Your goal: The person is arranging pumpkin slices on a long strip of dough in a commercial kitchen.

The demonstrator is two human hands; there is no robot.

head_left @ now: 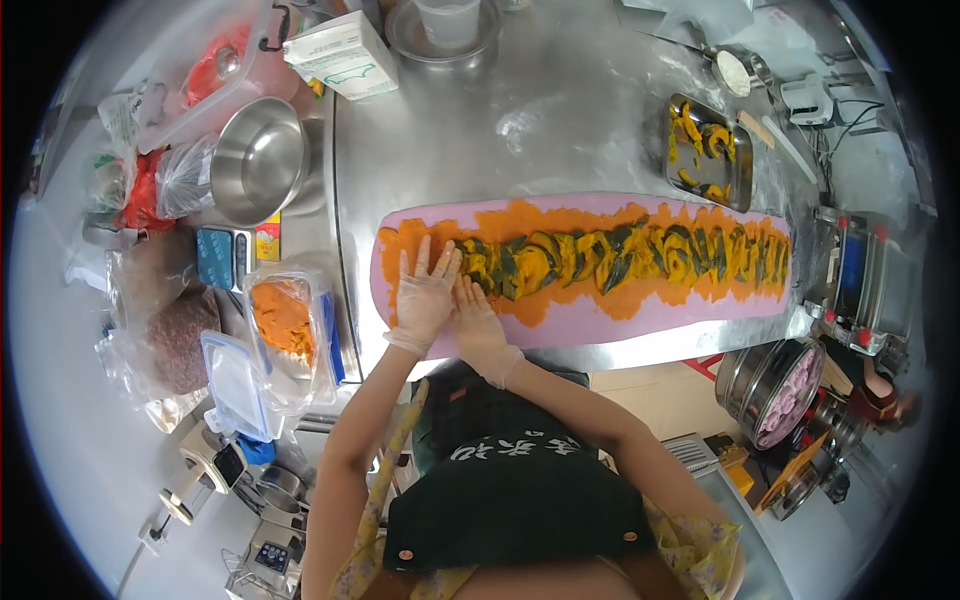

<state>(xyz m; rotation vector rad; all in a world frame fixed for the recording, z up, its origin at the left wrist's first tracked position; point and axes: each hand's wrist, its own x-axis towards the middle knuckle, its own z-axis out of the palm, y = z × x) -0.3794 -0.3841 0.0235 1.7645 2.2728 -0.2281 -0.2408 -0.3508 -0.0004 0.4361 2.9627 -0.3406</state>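
A long sheet of pink dough lies across the steel table. Orange mash is spread along it. Down its middle runs a row of green-skinned pumpkin slices, cooked-looking and overlapping. Both my hands wear clear gloves at the left end of the row. My left hand lies flat over the mash with fingers apart. Right beside it, my right hand has its fingers stretched out, their tips touching the row's left end. Neither hand appears to hold anything.
A steel tray with several pumpkin slices stands beyond the dough's right part. To the left are a tub of orange mash, a steel bowl and a scale. Steamer trays stand lower right; a person is beyond them.
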